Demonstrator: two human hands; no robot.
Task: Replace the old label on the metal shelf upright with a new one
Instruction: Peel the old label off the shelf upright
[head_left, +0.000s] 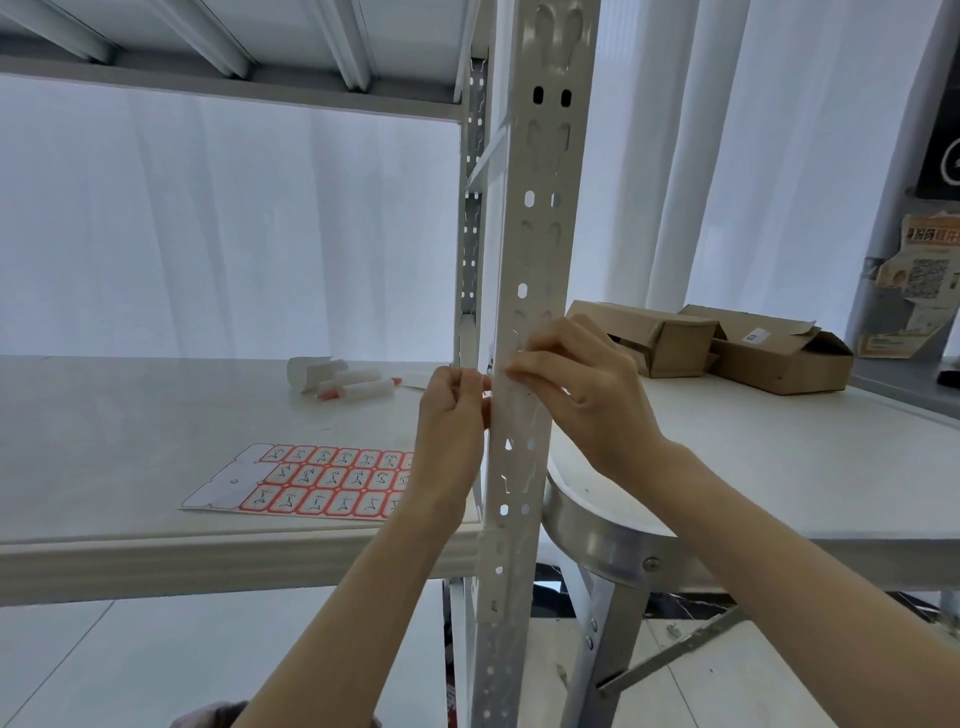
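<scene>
1. Surroundings: white metal shelf board (156, 395) to the left of the fingers, carrying a sheet of red-bordered labels (317, 483) below and left of them, and a group of white markers with orange caps (358, 388) beside a curled white paper (306, 370), up and left.
2. Right of the fingers: a white folding table (779, 467) with two open cardboard boxes (727, 345) at its far side. White curtains (208, 218) fill the background.
3. Obstruction: the perforated white shelf upright (530, 260) stands between the two hands and hides most of what they work on. The right hand itself covers the upright's front face at that height.
4. Left hand (452, 415): fingers curled close together at the upright's left edge, thumb and forefinger pinched narrow; what they pinch, if anything, cannot be told.
5. Right hand (576, 374): fingertips (514, 371) pressed on the front face of the upright, fingers bent and close, not wide.
6. Label (491, 358): only a small white sliver with a dark mark shows, on the upright's left edge just above the left fingers and just left of the right fingertips.
7. Whether this sliver is the old or new label cannot be told; print unreadable.
</scene>
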